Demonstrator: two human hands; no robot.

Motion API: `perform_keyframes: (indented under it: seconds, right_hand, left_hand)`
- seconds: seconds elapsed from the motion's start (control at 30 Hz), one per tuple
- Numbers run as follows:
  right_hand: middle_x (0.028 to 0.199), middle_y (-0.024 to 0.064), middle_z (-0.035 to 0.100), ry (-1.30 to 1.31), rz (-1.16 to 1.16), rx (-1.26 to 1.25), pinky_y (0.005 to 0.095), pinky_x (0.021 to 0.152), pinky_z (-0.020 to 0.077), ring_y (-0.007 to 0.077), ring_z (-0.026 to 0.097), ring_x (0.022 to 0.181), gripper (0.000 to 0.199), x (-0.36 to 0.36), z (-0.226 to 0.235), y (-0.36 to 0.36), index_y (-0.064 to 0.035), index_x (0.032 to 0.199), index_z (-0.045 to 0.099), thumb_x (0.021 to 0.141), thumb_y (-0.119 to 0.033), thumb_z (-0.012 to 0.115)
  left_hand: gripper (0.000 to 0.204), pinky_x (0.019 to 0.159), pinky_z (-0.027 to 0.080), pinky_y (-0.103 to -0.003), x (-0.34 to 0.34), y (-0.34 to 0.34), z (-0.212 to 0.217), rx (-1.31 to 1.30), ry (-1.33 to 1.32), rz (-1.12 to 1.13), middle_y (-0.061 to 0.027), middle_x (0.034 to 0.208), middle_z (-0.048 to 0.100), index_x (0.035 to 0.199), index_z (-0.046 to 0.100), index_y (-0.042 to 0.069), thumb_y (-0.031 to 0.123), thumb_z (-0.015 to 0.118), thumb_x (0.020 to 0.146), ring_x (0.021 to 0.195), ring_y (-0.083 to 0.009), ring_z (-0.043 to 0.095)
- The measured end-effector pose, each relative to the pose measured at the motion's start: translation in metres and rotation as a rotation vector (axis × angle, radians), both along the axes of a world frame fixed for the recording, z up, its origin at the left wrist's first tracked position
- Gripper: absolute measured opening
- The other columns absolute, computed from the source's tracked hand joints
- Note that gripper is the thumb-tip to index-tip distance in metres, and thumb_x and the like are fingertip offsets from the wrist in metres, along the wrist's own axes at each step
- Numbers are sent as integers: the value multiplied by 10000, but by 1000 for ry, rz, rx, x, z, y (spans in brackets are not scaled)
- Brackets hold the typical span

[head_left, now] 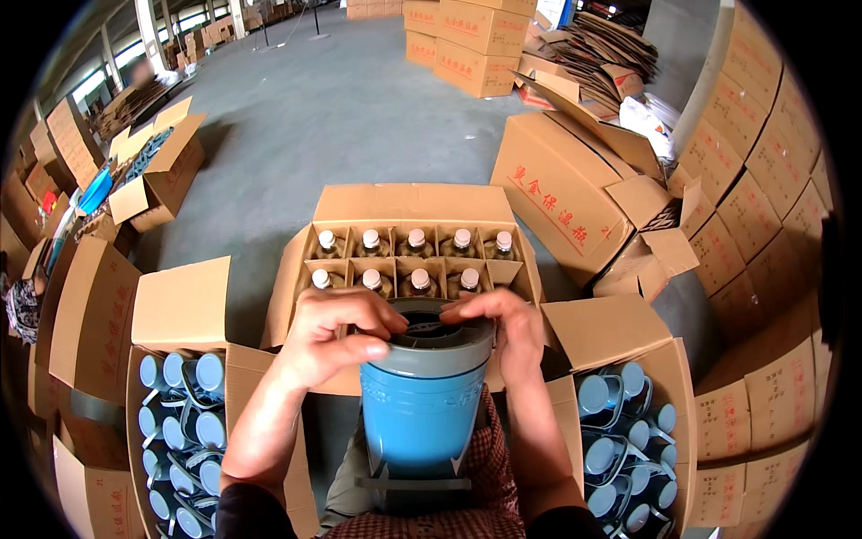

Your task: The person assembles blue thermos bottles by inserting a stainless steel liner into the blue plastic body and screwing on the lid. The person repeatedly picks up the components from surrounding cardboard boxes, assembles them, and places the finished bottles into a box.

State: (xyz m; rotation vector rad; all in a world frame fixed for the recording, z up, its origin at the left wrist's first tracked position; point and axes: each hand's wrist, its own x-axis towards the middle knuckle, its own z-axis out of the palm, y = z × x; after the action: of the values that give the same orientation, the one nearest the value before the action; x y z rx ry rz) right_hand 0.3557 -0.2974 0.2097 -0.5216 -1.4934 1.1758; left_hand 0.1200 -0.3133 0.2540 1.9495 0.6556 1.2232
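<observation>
Between my knees at lower centre stands a ribbed blue plastic flask shell [420, 413] with a grey collar; my left hand [334, 334] and right hand [503, 325] clamp its rim, below the partitioned cardboard carton [409, 205].

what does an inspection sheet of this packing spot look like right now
surface: grey concrete floor, no table seen
job's things: blue flask body with grey rim, upright between the knees
clutter: open divided carton of capped glass liners ahead; cartons of blue flask shells on both sides
grippers: left hand and right hand both have fingers on the grey rim
cables: nothing seen
surroundings: stacked cartons and flattened cardboard behind
</observation>
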Motion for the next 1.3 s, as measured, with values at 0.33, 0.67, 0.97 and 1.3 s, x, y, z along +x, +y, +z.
perform_keyframes:
  seconds: [0.33,0.67,0.97,1.3]
  right_hand:
    - [908,233,654,-320,13,123,420,867,476,339,627,924,950,-8,25,-1,51,1054,618,831,-734,132]
    - [1141,209,587,377,282,-255,420,950,410,309,565,1062,850,-28,-27,15,36,1059,604,893,-645,125]
    - [1024,235,633,-153,70,189,393,878,454,327,606,988,720,-4,16,4,65,843,663,893,-573,333]
    - [863,183,676,-348,-242,285,352,784,485,290,660,822,359,-12,54,-54,59,799,656,851,-217,433]
  left_hand:
    - [215,671,457,-343,-5,4,-13,181,-60,-9,-116,862,622,797,671,6,215,625,787,744,-232,562]
    - [283,574,435,-337,46,2,28,443,311,58,-72,725,541,821,687,29,292,689,715,671,-218,533]
    - [222,547,396,-305,7,9,25,179,162,-71,-51,698,510,765,683,24,243,683,724,623,-199,510]
    - [349,581,381,-301,13,-4,7,320,25,-186,-61,678,490,870,698,16,329,680,716,652,-191,487]
